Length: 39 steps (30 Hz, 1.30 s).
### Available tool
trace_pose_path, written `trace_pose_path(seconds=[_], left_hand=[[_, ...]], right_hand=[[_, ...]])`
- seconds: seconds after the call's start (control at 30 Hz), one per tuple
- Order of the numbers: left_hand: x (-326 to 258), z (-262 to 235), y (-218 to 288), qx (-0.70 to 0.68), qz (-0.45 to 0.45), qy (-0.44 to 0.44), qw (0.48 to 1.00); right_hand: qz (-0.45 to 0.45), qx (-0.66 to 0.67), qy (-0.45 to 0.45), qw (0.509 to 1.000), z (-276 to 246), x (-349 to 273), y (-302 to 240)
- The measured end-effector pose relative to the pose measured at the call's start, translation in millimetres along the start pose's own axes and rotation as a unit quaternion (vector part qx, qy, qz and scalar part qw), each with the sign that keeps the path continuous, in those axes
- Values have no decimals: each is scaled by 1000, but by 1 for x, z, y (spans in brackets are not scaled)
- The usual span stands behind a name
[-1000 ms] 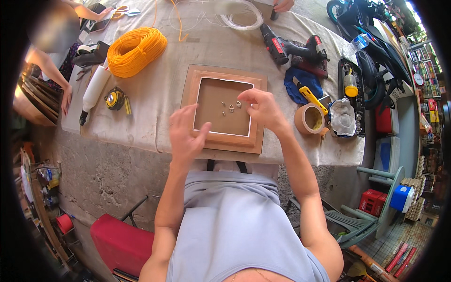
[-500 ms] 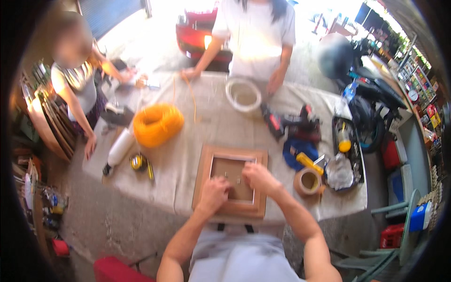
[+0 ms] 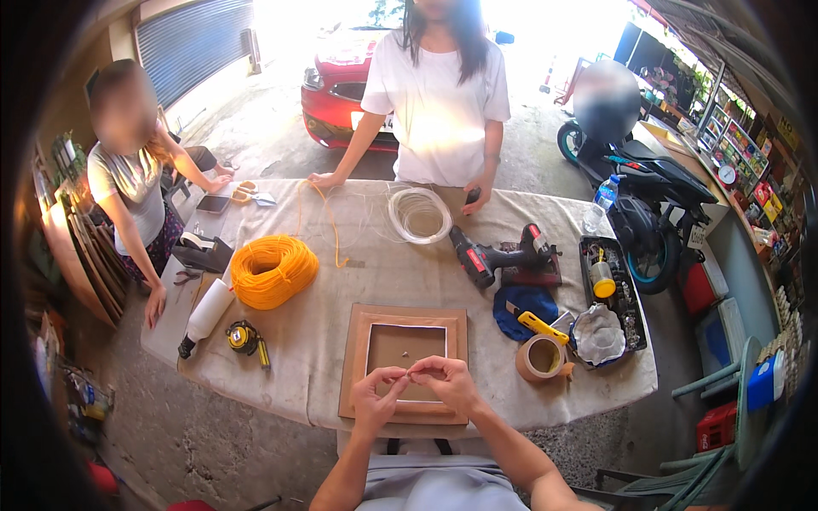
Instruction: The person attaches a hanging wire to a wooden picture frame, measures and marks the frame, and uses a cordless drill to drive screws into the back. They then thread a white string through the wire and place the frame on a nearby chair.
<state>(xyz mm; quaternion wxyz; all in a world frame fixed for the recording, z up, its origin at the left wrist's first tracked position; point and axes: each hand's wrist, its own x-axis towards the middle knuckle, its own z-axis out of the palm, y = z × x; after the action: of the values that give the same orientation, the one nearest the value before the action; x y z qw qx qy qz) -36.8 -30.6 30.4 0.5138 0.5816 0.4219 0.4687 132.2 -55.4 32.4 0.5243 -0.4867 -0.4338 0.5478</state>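
A square wooden frame with a brown backing panel lies flat on the cloth-covered table, near its front edge. Over the lower part of this frame my left hand and my right hand meet fingertip to fingertip. Both are closed in a pinch, on a tiny pale piece too small to name. One more small light bit rests on the panel just beyond my fingers.
Left of the frame are a tape measure, a white roll and an orange cord coil. On the right lie a tape roll, a yellow cutter, a cordless drill and a tool tray. Two people stand at the table.
My hands were apart, reaching down inside the frame; now they have come together above its lower part, fingertips touching. The whole view has shifted, showing more of the far side.
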Motion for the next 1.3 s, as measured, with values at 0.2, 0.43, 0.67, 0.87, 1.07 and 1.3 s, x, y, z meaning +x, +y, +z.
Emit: trace_pose_path(seconds=[0.2, 0.43, 0.67, 0.87, 1.07, 1.3], left_hand=[[10, -34, 26, -177, 10, -4, 984], [20, -57, 35, -174, 30, -18, 984], [-6, -43, 20, -161, -42, -17, 986], [-11, -38, 54, -215, 20, 24, 976], [-7, -35, 57, -245, 76, -54, 965], [-5, -15, 74, -207, 93, -89, 970]], right_hand=[[-51, 81, -44, 994, -7, 4, -41], [-270, 196, -242, 911, -1, 12, -176], [-433, 312, -293, 793, 69, -34, -275], [-481, 138, -203, 842, 53, -12, -256], [-220, 117, -130, 960, 24, 1, -123], [-13, 268, -157, 951, 28, -23, -72]])
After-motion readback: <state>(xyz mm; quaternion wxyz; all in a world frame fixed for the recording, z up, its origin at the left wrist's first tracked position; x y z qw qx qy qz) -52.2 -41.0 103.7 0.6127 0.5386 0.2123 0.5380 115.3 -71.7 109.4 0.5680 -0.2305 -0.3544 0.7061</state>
